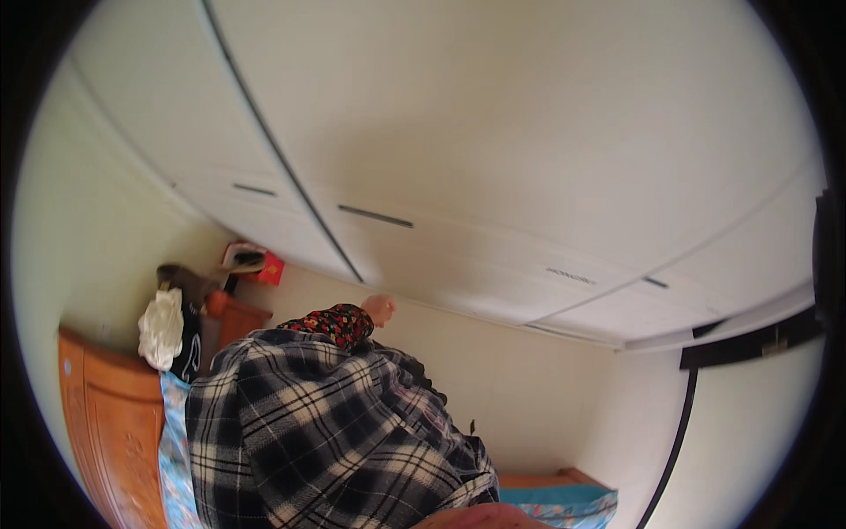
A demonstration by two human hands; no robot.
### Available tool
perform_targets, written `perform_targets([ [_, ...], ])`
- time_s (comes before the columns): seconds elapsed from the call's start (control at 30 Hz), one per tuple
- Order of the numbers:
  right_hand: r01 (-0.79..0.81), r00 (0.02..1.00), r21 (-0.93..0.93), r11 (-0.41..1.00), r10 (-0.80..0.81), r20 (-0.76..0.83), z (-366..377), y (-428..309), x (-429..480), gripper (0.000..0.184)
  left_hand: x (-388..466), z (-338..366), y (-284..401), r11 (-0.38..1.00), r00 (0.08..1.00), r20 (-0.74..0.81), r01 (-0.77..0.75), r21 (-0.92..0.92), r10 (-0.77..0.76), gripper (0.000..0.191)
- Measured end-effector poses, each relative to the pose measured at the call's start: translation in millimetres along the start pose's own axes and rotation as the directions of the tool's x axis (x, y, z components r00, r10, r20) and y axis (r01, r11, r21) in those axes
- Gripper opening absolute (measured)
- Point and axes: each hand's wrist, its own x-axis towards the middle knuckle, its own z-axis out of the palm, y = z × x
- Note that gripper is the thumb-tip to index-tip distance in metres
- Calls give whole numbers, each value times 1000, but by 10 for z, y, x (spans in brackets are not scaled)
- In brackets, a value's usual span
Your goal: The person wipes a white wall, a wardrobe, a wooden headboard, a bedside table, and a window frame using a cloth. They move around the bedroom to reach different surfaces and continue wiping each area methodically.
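A rumpled black, white and grey plaid cloth garment (pixel 317 423) fills the lower middle of the view. Beyond its upper edge, an arm in a dark floral sleeve (pixel 334 324) reaches up and to the right. It ends in what looks like my left hand (pixel 379 309), its fingers curled, above the garment. Whether these fingers hold anything is hidden. A patch of bare skin (pixel 486 519) crosses the bottom edge, too cropped to name the body part. My right hand cannot be made out in view.
A carved wooden bed headboard (pixel 125 423) stands at left, beside blue patterned fabric (pixel 177 443). Cream cloth (pixel 162 327) hangs near a red box (pixel 269 270). More blue bedding (pixel 562 502) lies lower right. White ceiling panels (pixel 496 132) with dark slots spread above; a black rail (pixel 753 340) crosses at right.
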Motion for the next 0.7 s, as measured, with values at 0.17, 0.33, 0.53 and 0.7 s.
perform_targets([
  [0.17, 97, 995, -60, 993, -98, -18, -300, 99, 108, 36, 146, -393, -401, 882, 927, -346, -41, -469, -141, 15],
  [0.33, 124, 992, 86, 989, -120, -49, -105, 118, 283, 44, 544, -661, -643, 795, 936, -327, -99, -599, -130, 15],
  [0.53, 39, 997, 5, 999, -39, -61, 898, 717, -249, 55, 758, -543, -1729, 808, 979, -198, -75, -584, -52, 32],
  [0.7, -101, 995, -130, 986, 101, -11, 949, 1643, -1127, 54, -43, -213, -2023, 740, 923, -320, -61, -669, -214, 70],
])
